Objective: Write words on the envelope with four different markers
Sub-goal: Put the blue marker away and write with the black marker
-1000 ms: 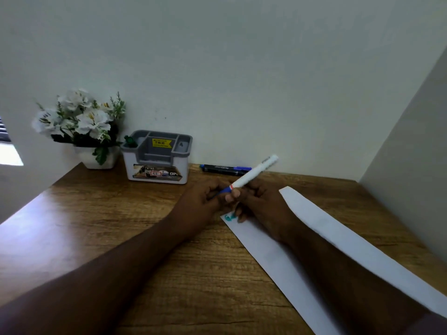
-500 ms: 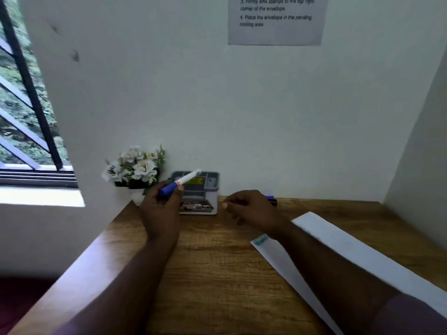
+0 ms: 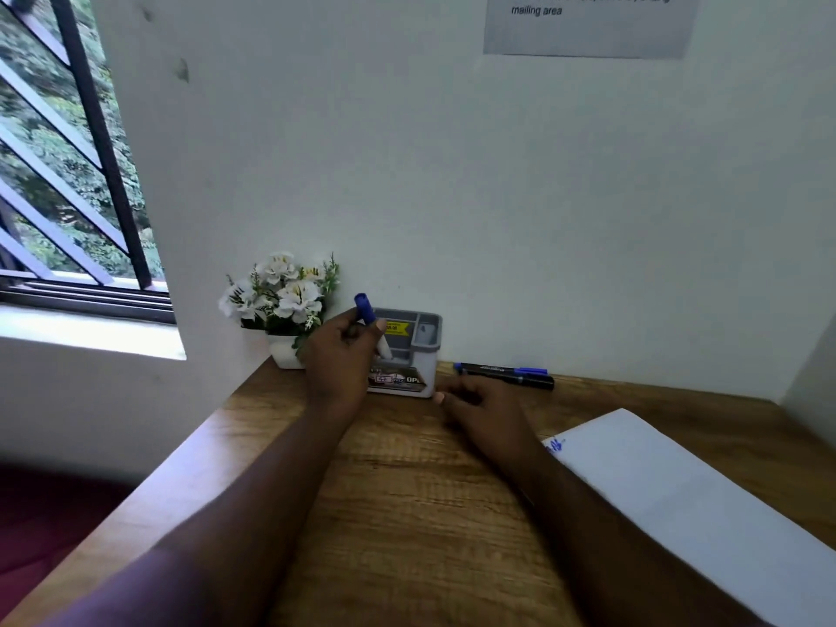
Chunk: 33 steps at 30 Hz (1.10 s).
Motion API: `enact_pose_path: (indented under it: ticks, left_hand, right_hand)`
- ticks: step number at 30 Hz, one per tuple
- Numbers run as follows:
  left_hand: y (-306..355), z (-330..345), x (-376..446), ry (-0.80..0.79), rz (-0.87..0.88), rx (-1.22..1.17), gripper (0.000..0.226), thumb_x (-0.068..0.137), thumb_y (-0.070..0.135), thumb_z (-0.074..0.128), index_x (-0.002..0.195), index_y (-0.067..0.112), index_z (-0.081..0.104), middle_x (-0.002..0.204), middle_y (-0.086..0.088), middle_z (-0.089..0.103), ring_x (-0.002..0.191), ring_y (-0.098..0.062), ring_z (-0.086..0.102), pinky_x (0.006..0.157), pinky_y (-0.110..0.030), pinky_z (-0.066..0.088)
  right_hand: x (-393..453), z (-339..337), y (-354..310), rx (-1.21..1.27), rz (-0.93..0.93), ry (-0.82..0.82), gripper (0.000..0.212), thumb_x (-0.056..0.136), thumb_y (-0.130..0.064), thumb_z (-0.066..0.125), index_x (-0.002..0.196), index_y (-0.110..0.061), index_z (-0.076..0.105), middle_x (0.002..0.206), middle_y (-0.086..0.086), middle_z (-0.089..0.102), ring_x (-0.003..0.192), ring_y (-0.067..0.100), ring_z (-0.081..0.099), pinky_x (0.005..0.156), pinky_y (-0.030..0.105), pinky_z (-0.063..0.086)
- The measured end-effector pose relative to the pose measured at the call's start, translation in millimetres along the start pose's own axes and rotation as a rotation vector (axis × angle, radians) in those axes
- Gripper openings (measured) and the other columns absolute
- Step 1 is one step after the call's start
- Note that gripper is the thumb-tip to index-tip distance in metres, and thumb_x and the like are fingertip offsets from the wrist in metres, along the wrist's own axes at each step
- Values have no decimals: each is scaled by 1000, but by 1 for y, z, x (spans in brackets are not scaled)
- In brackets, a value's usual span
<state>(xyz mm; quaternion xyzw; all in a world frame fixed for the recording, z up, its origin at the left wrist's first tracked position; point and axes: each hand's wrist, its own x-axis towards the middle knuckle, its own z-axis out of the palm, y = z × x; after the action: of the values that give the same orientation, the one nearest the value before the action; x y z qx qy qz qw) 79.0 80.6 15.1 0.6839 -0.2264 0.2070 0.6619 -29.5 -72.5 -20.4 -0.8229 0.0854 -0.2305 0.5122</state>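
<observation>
My left hand (image 3: 341, 353) grips a white marker with a blue cap (image 3: 364, 308), held cap up, its white end pointing down into the grey desk organizer (image 3: 423, 337). My right hand (image 3: 479, 407) rests on the wooden desk (image 3: 407, 500) just right of the organizer, fingers loosely curled, holding nothing. The long white envelope (image 3: 687, 504) lies at the right, with a small scribble of ink (image 3: 554, 444) at its near left corner. Two dark markers (image 3: 504, 374) lie against the back wall, behind my right hand.
A white pot of artificial flowers (image 3: 282, 300) stands left of the organizer. The desk sits in a corner: a back wall, a side wall at the right, a barred window (image 3: 68, 174) at the left. A printed notice (image 3: 588, 20) hangs on the wall.
My left hand carried the marker from over the envelope to the organizer and turned it cap up. My right hand let go of it and dropped to the desk. The view tilted upward.
</observation>
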Motion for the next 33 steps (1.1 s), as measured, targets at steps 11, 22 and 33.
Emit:
enact_pose_path:
  ticks: [11, 22, 33]
  left_hand:
    - [-9, 25, -37, -171, 119, 176, 12, 79, 23, 72, 86, 23, 62, 72, 9, 66, 69, 1, 64, 62, -21, 54]
    - [-14, 35, -43, -558, 195, 306, 8, 82, 31, 67, 88, 27, 67, 78, 18, 63, 78, 7, 57, 63, -5, 37]
    - [18, 46, -54, -648, 99, 93, 49, 73, 70, 53, 114, 42, 57, 97, 28, 61, 91, 9, 57, 64, -8, 43]
  right_hand:
    - [13, -14, 1, -249, 23, 250, 21, 87, -7, 64, 106, -12, 73, 107, 7, 74, 95, 18, 67, 88, 29, 52]
    - [54, -56, -3, -1321, 149, -220, 27, 88, -21, 59, 114, -17, 56, 112, 8, 61, 99, 26, 59, 71, 35, 42]
    - [-11, -89, -32, 135, 87, -95, 6, 86, -14, 68, 86, -8, 69, 80, 13, 75, 77, 28, 74, 63, 35, 60]
